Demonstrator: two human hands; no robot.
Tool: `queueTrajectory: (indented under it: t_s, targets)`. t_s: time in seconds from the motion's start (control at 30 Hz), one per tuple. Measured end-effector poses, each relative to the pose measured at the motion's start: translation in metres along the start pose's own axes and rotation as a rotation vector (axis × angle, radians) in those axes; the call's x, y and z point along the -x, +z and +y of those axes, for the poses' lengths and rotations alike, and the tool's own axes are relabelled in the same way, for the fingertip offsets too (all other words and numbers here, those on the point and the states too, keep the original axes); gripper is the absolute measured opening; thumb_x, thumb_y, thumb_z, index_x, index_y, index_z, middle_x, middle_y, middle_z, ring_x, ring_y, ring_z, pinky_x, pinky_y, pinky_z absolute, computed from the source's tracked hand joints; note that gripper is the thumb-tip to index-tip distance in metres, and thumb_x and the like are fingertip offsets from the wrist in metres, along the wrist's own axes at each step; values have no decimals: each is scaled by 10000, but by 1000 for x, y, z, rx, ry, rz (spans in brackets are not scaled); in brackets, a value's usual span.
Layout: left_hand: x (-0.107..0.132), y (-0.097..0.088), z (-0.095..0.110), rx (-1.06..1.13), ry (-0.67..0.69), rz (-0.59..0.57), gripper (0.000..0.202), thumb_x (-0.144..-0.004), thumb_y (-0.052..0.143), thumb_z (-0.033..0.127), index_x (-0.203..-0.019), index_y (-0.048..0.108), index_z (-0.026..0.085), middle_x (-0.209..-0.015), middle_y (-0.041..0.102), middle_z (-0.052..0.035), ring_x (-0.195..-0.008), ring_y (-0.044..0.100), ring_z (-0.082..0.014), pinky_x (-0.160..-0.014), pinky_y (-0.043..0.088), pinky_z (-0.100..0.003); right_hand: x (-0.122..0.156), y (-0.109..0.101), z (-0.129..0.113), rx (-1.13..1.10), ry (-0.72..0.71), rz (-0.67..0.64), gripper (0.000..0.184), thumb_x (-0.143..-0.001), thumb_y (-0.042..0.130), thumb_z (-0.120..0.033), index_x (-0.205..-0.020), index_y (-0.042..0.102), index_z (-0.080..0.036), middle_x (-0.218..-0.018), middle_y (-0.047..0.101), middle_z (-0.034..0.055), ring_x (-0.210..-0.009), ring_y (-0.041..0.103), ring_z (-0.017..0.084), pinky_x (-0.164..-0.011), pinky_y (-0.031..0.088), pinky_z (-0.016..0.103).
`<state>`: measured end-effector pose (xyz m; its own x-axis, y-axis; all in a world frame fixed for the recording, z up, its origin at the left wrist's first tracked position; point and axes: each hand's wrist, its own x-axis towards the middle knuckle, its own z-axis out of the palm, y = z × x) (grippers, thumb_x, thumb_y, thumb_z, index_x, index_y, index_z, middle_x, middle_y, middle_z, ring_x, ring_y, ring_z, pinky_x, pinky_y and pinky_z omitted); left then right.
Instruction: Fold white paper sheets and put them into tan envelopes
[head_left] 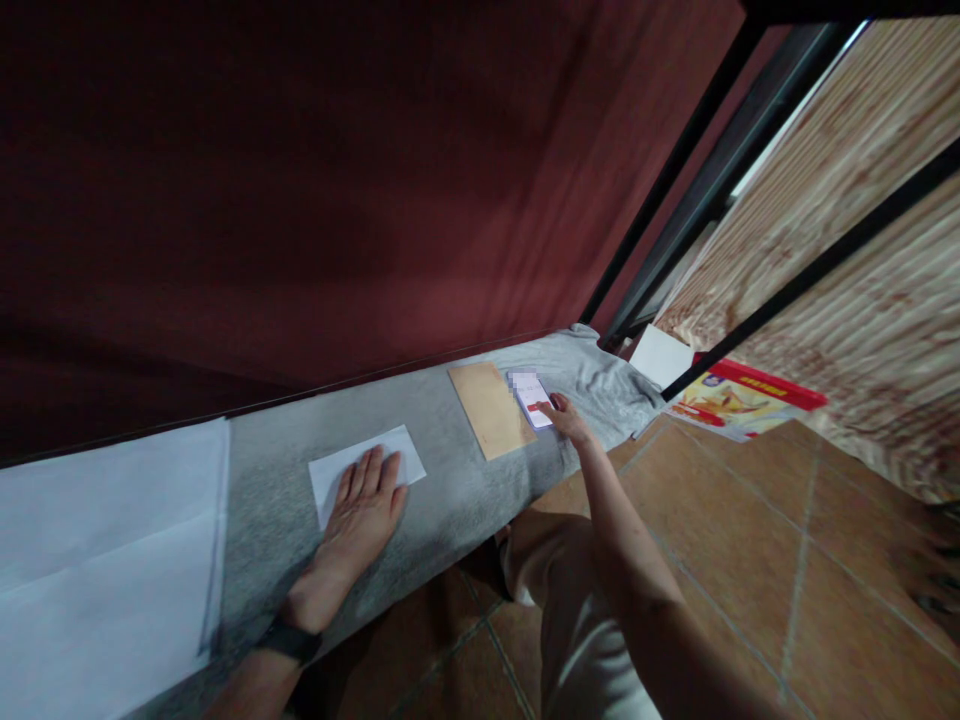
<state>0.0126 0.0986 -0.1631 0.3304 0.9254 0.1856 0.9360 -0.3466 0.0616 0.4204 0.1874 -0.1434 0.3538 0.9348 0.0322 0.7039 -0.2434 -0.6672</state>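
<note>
Pressing small white paper [409, 458], touching phone [529, 392]

Shows large white sheet [112, 550] at far left of grey cloth-covered tabletop [442, 490]. Next, has left hand [366, 505] laid flat, fingers extended, over small white paper; grasps nothing. Further right, shows tan envelope [491, 410] lying flat, apart from paper. Just beside it, has phone lying screen-up, with right hand [568, 416] at its right edge, fingertip on screen; can't tell if gripping. Looks partway along, with paper, envelope and phone laid out and screen in use; can't judge how much is left.
</note>
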Motion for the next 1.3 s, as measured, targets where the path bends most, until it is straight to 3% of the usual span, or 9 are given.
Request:
queueTrajectory:
  t_s: [0.13, 0.27, 1.3]
  targets:
    - [0, -4, 2, -11, -6, -23, 536, -1007, 394, 313, -1476, 510, 80, -1593, 420, -233, -1483, 404, -356, -1215, 317, -522, -2, 18, -12, 162, 123, 22, 627, -793, 698, -575, -1299, 586, -221, -1427, 547, 134, -1376, 461, 318, -1134, 317, 441]
    - [0, -5, 2, 32, -21, -28, 529, -1002, 416, 316, -1469, 518, 89, -1597, 421, -222, -1498, 386, -334, -1230, 298, -505, -5, 25, -22, 327, 204, -14, 785, -794, 702, -614, -1435, 478, -220, -1506, 467, 145, -1421, 416, 310, -1173, 261, 443]
    - [2, -1, 3, 20, -21, 0, 526, -1005, 408, 326, -1473, 506, 108, -1595, 434, -202, -1485, 413, -315, -1229, 300, -494, -12, 8, -28, 418, 196, -114, 876, -790, 624, -759, -1488, 439, -264, -1498, 432, 164, -1394, 412, 380, -1119, 318, 557]
